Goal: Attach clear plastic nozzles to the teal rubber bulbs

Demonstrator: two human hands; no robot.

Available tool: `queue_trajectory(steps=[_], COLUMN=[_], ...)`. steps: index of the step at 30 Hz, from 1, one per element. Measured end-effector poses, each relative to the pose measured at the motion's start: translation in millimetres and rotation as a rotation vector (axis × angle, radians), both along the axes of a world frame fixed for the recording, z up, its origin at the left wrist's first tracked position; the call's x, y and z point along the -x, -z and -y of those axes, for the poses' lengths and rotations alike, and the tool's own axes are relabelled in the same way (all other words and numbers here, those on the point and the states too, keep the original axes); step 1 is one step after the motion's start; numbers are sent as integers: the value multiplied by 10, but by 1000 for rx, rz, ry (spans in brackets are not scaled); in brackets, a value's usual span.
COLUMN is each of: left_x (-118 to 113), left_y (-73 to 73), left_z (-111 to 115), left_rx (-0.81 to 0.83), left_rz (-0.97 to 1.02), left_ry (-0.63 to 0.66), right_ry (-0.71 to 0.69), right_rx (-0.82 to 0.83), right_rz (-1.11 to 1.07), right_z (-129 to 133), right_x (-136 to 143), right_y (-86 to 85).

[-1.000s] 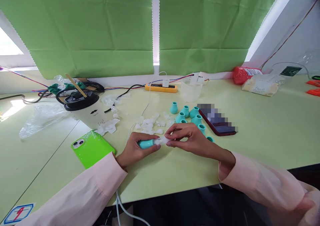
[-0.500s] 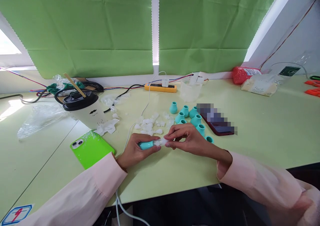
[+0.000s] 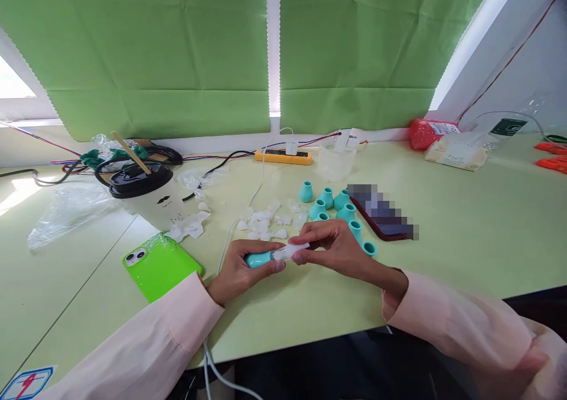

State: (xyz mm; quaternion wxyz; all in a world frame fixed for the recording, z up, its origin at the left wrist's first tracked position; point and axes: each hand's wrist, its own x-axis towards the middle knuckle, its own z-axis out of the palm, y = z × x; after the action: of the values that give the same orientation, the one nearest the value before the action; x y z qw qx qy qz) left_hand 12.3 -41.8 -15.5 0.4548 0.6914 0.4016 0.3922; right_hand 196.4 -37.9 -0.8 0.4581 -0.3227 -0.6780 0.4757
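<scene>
My left hand is closed around a teal bulb piece that lies on its side, with a clear collar at its right end. At that end, my right hand pinches a translucent white tip between thumb and fingers; the tip meets the clear collar. Several teal bulbs stand on the table behind my right hand, one of them near its wrist. A loose pile of small white translucent pieces lies just beyond both hands.
A green phone lies left of my left hand, with a lidded cup behind it. A dark phone rests at the right. Farther back are a clear plastic cup, an orange power strip and a tissue pack.
The fingers of my right hand have shifted on the white tip, so more of it shows between them. My left hand still holds the teal bulb piece. The view has shifted slightly.
</scene>
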Motion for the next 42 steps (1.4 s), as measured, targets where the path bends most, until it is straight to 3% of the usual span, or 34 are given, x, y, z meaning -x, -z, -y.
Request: queue_trajectory(steps=[4, 15, 24, 29, 36, 42], left_x=[-22, -19, -42, -60, -56, -57], left_y=[-19, -26, 0, -7, -17, 52], left_z=[3, 20, 2, 20, 42, 51], left_rx=[88, 164, 369, 417, 342, 265], left_rz=[80, 59, 289, 285, 107, 71], left_ry=[-12, 47, 264, 299, 284, 192], right_ry=[79, 9, 132, 139, 154, 153], right_rx=[13, 31, -61, -40, -29, -39], right_rz=[-62, -85, -99, -133, -120, -16], right_z=[14, -3, 54, 33, 8, 2], right_x=[27, 70, 78, 90, 75, 62], right_y=[14, 63, 52, 89, 107, 103])
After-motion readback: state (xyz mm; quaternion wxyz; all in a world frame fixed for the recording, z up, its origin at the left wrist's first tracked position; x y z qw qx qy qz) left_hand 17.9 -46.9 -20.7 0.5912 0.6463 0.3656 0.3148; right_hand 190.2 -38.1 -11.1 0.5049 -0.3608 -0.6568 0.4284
